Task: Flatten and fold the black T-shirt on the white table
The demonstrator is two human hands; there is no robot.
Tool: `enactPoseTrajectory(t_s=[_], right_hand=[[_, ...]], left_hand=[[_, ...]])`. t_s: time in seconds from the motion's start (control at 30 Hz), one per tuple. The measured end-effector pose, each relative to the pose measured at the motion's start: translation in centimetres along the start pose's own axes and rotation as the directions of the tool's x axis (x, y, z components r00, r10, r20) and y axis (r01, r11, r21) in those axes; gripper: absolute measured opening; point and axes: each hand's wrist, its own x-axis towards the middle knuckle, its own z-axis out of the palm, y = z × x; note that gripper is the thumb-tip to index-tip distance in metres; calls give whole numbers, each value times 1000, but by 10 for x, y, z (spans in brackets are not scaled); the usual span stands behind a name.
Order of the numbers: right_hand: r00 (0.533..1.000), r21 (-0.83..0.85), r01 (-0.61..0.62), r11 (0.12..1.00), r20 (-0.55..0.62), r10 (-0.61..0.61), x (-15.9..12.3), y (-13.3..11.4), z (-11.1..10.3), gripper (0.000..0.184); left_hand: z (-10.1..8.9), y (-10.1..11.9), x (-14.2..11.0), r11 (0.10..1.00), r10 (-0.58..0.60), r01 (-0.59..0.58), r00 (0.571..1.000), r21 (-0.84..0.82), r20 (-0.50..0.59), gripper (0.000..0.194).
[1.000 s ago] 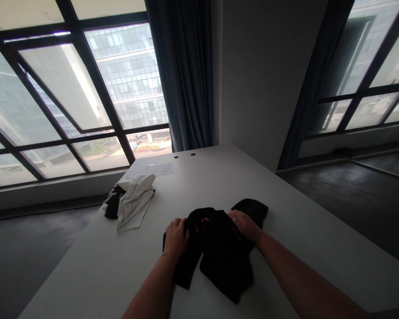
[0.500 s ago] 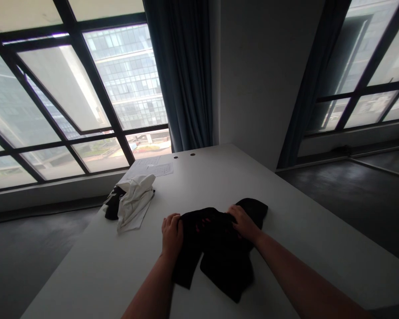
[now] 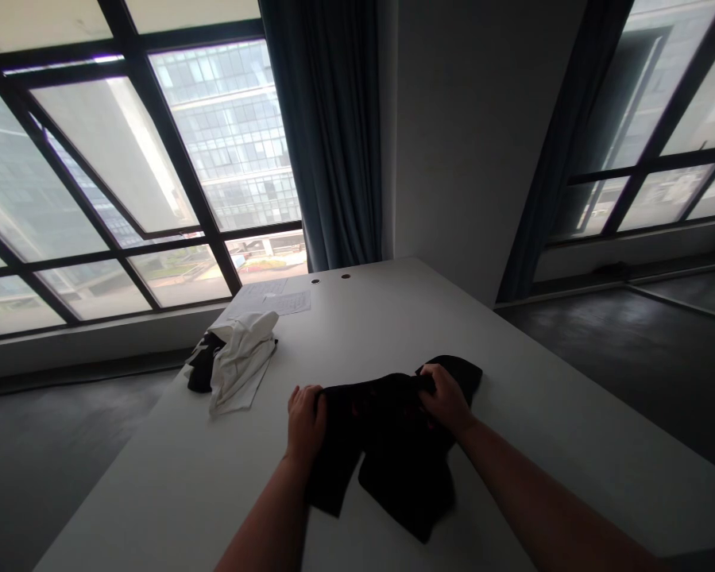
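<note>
Where daylight is entering on the left: a large dark-framed glass window (image 3: 226,135) is standing beyond the bench, with one pane tilting outward.
White cloth: a crumpled white fabric piece (image 3: 244,357) is lying near the left edge of the pale, smooth-topped bench (image 3: 369,326), partly covering a black fabric item (image 3: 203,369).
Papers: thin white sheets with dark marks (image 3: 289,303) are lying just beyond that pile.
Left hand: the bare left hand (image 3: 306,421) is closing its fingers over the left end of the upper edge of a black cloth garment with faint red markings (image 3: 393,437).
Black garment: it is lying on the bench between the hands, its upper edge running nearly straight from one to the other, while two loose flaps are spreading toward the person. Neither hand is lying nearer; both are touching it. Bunching is hiding its full long axis.
Right hand: the bare right hand (image 3: 446,397) is curling its fingers tightly over the right part of that edge.
Rounded flap: a black flap (image 3: 463,373) is lying just beyond the right hand; whether it is forming part of the garment, I cannot tell.
Curtain: a dark blue fabric curtain (image 3: 542,183) is hanging at far right.
</note>
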Motion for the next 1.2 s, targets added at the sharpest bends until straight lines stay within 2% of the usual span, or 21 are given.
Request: enactPoseTrajectory(t_s=[0.07, 0.2, 0.27, 0.33, 0.4, 0.5, 0.57, 0.63, 0.73, 0.83, 0.93, 1.03, 1.07, 1.1, 1.17, 1.2], right_hand=[[1000, -51, 27, 998, 11, -26, 4, -2, -5, 16], [992, -77, 103, 992, 87, -96, 12, -8, -16, 4], [986, -45, 126, 991, 119, -119, 17, -12, -24, 13], [970, 18, 123, 992, 209, -124, 22, -18, -37, 21], [917, 75, 81, 994, 384, -104, 30, -26, -54, 24], [766, 94, 14, 995, 638, -71, 47, -42, -87, 26], [690, 113, -23, 993, 721, -66, 60, -50, -107, 31], [659, 110, -56, 992, 751, -46, 72, -54, -123, 35], [692, 40, -43, 998, 722, 1, 90, -46, -138, 34], [713, -80, 13, 997, 699, 47, 110, -21, -146, 29], [708, -179, 27, 983, 698, 108, 134, 15, -147, 27], [723, -258, 20, 966, 671, 164, 159, 49, -137, 28], [749, -302, 23, 953, 636, 184, 167, 58, -131, 26], [798, -363, 13, 932, 565, 209, 173, 65, -123, 23], [918, -503, -53, 863, 316, 241, 176, 74, -100, 19], [962, -559, -88, 824, 167, 216, 174, 76, -85, 23]], left_hand=[[-4, -6, 3, 999, -18, 19, 1000, 32, -22, 22], [-12, -18, 8, 998, -32, 35, 998, 43, -51, 27], [-15, -22, 9, 998, -44, 45, 998, 39, -43, 26], [-19, -26, 9, 997, -56, 56, 998, 57, -4, 25], [-24, -30, 10, 994, -49, 44, 998, 98, 50, 24], [-35, -37, 15, 982, -44, 27, 995, 185, 86, 23], [-42, -42, 21, 971, -70, 49, 994, 235, 82, 23], [-48, -46, 29, 961, -101, 76, 991, 265, 83, 22], [-53, -50, 41, 935, -166, 117, 978, 334, 124, 22], [-55, -51, 52, 889, -233, 140, 958, 436, 167, 24], [-54, -49, 69, 874, -198, 69, 954, 480, 224, 24], [-49, -42, 102, 866, -133, -14, 957, 500, 258, 27], [-46, -38, 116, 862, -124, -24, 959, 506, 256, 29], [-43, -34, 131, 857, -123, -26, 960, 515, 253, 30], [-32, -26, 157, 843, -128, -23, 962, 537, 243, 31], [-25, -22, 166, 833, -135, -18, 963, 553, 235, 29]])
